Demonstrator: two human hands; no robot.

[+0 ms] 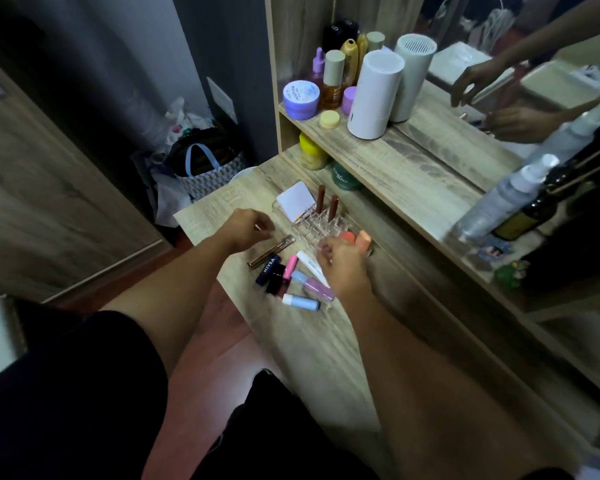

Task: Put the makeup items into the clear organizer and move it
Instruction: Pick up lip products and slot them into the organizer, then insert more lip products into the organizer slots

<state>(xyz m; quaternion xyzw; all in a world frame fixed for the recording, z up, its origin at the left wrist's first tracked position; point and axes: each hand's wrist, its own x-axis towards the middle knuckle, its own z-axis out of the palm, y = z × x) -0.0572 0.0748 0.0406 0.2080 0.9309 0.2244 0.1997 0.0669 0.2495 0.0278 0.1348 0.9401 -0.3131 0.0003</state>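
Observation:
A clear organizer [310, 225] sits on the wooden dresser top [309, 341], with two brown lip tubes [332, 207] standing in it and a white square compact [296, 201] at its far end. Loose items lie in front of it: a gold tube [272, 251], a dark NIVEA stick [267, 270], a black lipstick [276, 280], a pink tube [290, 266], a white tube [309, 265], a pink bottle [317, 289] and a light blue stick [300, 302]. My left hand [245, 230] is curled above the gold tube, pinching a slim item whose tip shows. My right hand [342, 263] hovers loosely curled over the white tube.
Two orange sponges [355, 239] lie past my right hand, beside the organizer. The shelf above holds jars, bottles and a white cylinder [374, 95]. Spray bottles [503, 199] stand to the right before a mirror. Bags [201, 168] sit on the floor left of the dresser.

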